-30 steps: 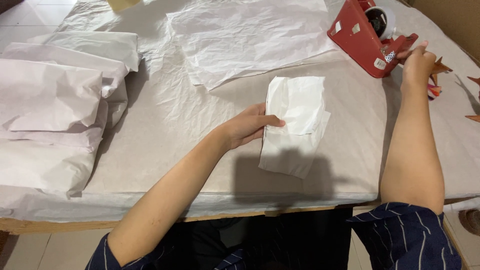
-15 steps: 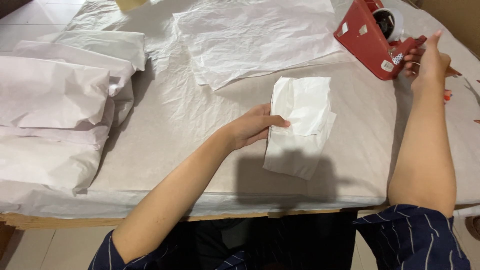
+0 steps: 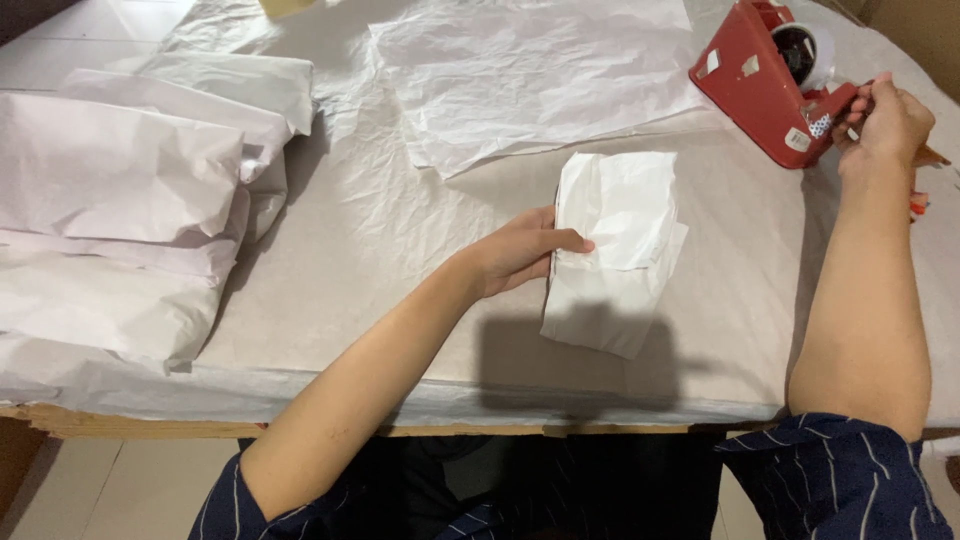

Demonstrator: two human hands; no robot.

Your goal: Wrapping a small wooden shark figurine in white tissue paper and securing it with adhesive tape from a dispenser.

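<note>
A small parcel wrapped in white tissue paper (image 3: 618, 250) lies near the front middle of the table. My left hand (image 3: 522, 250) holds its left edge, thumb pressed on the folded flap. My right hand (image 3: 885, 122) is up at the far right, fingers pinched at the front of a red tape dispenser (image 3: 765, 80), on the tape end. The roll of clear tape sits in the dispenser's top.
A loose crumpled sheet of white tissue paper (image 3: 530, 75) lies behind the parcel. A stack of white wrapped packages (image 3: 130, 200) fills the table's left side. The table (image 3: 400, 300) is covered in pale paper; its wooden front edge runs along the bottom.
My right hand has moved in to the dispenser's front and pinched the tape end. My left hand stays on the parcel.
</note>
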